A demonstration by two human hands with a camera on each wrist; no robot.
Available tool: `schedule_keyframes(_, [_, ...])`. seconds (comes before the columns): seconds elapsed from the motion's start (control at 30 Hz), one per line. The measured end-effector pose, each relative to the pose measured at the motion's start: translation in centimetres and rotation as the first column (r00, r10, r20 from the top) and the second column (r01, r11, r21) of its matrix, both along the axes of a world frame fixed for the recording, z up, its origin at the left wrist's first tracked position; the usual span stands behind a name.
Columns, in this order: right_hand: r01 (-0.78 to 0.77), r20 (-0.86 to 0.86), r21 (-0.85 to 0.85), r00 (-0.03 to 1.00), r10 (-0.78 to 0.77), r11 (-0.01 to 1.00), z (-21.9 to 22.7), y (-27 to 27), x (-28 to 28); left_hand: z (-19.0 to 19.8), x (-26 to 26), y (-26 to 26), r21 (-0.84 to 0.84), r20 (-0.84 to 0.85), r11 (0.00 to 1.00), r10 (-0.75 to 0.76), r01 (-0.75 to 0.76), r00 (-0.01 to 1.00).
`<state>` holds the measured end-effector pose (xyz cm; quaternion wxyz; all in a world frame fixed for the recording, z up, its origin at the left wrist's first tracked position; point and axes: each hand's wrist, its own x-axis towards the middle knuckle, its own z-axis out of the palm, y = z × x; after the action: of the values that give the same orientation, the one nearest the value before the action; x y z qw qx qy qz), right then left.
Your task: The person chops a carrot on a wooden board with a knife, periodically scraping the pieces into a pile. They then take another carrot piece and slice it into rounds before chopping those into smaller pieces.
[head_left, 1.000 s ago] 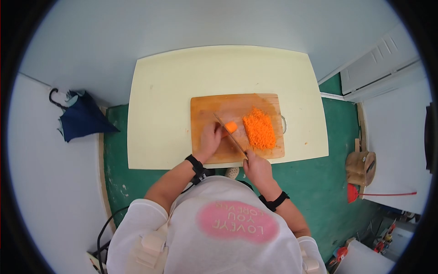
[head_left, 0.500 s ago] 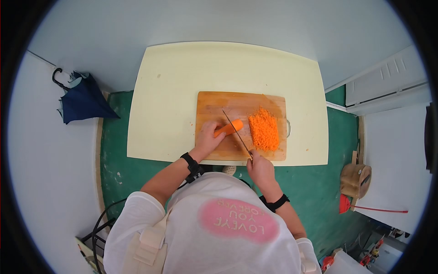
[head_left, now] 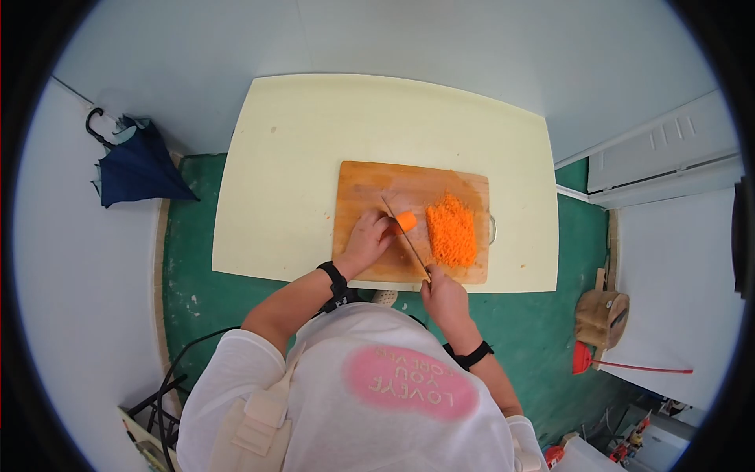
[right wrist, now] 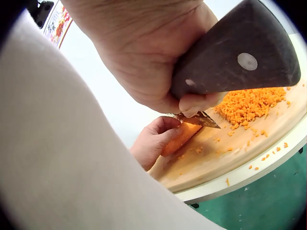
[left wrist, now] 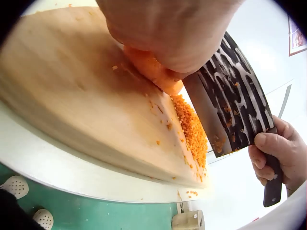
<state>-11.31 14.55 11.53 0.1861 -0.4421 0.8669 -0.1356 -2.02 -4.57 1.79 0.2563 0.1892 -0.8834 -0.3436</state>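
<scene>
A peeled carrot [head_left: 406, 221] lies on the wooden cutting board [head_left: 425, 179]. My left hand [head_left: 366, 240] holds it down from the left, fingers bent over it close to the blade. In my right hand [head_left: 446, 299] is the black handle of a cleaver [left wrist: 235, 96], whose broad dark blade has a dimpled pattern and carrot bits stuck to it. The blade stands on edge across the carrot, its tip pointing away from me. Right of the blade, a heap of finely chopped carrot [head_left: 451, 232] covers part of the board. Most of the carrot is hidden under the left hand.
The board sits near the front edge of a pale yellow table [head_left: 314, 118], with a metal handle [head_left: 493, 230] on its right side. Small carrot bits lie around the heap. A blue umbrella [head_left: 145, 169] leans at the left wall; a wooden block [head_left: 602, 318] stands on the floor at right.
Half a second ago my left hand sat farther back and more carrot showed; now the hand is forward, close to the blade. The right hand keeps its grip on the cleaver.
</scene>
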Motion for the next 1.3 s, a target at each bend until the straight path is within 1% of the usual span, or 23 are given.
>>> schedule_keyframes(0.1, [-0.013,-0.003,0.012,1.0,0.013,1.0,0.2,-0.1,0.0,-0.2,-0.1,0.1,0.006,0.008,1.0,-0.009,0.009,1.0])
schedule_keyframes(0.17, [-0.023,0.001,0.037,1.0,0.023,0.999,0.2,-0.1,0.0,0.4,-0.2,0.3,-0.049,-0.069,0.998,0.031,-0.034,0.997])
schedule_keyframes(0.2, [-0.025,0.002,0.039,1.0,0.025,0.999,0.2,0.0,0.0,0.4,-0.2,0.3,-0.046,-0.068,0.998,0.032,-0.036,0.997])
schedule_keyframes(0.27, [-0.021,-0.004,-0.003,1.0,0.021,1.0,0.0,0.2,0.0,0.4,-0.2,0.3,-0.055,-0.071,0.998,0.02,-0.024,0.997])
schedule_keyframes(0.5, [-0.01,0.013,-0.062,1.0,0.011,0.998,0.3,0.3,0.1,-0.1,-0.2,0.2,-0.071,-0.062,0.997,0.01,-0.014,0.998])
schedule_keyframes(0.57, [0.007,0.036,0.026,0.999,-0.008,1.0,0.7,0.1,0.1,-0.2,-0.3,0.2,-0.091,-0.08,0.995,0.023,-0.03,0.997])
schedule_keyframes(0.67, [0.004,0.037,0.065,0.999,-0.006,0.998,0.8,-0.1,0.1,-0.6,-0.4,0.2,-0.1,-0.091,0.995,0.021,-0.03,0.996])
schedule_keyframes(0.8, [0.005,0.041,0.083,0.999,-0.009,0.997,0.8,-0.2,0.1,-0.3,-0.3,0.3,-0.124,-0.099,0.992,0.021,-0.033,0.995])
schedule_keyframes(0.87, [-0.014,-0.005,0.07,1.0,0.015,0.997,0.9,-0.2,0.1,-0.6,-0.2,0.3,-0.087,-0.037,0.996,-0.002,-0.001,0.999])
schedule_keyframes(0.9, [-0.016,-0.003,0.069,1.0,0.017,0.997,0.9,-0.2,0.2,-0.7,-0.2,0.3,-0.087,-0.036,0.996,0.0,-0.003,0.999])
schedule_keyframes(0.97, [-0.006,-0.001,0.076,1.0,0.006,0.997,0.9,-0.3,0.2,-0.8,-0.4,0.3,-0.144,-0.09,0.989,0.022,-0.035,0.996])
schedule_keyframes(1.0, [-0.009,0.0,0.076,1.0,0.009,0.997,1.0,-0.4,0.2,-0.5,-0.3,0.2,-0.145,-0.089,0.989,0.025,-0.038,0.996])
schedule_keyframes(1.1, [0.023,0.031,0.111,0.999,-0.027,0.994,1.2,-0.5,0.2,0.3,0.1,0.2,-0.149,-0.055,0.989,0.001,-0.009,0.999])
schedule_keyframes(1.17, [0.034,0.04,0.07,0.999,-0.037,0.997,1.0,-0.3,0.1,0.6,0.7,0.3,-0.181,0.144,0.983,0.057,-0.03,0.988])
schedule_keyframes(1.2, [0.038,0.04,0.066,0.998,-0.04,0.997,1.0,-0.3,0.0,1.0,0.7,0.1,-0.185,0.144,0.982,0.054,-0.027,0.988])
schedule_keyframes(1.27, [0.05,0.056,0.043,0.997,-0.053,0.998,0.8,-0.1,0.0,1.5,0.8,-0.1,-0.107,0.223,0.994,-0.003,0.027,0.975])
schedule_keyframes(1.3, [0.055,0.059,0.039,0.997,-0.057,0.998,0.9,-0.1,0.0,1.6,0.8,-0.3,-0.111,0.226,0.993,-0.006,0.032,0.974])
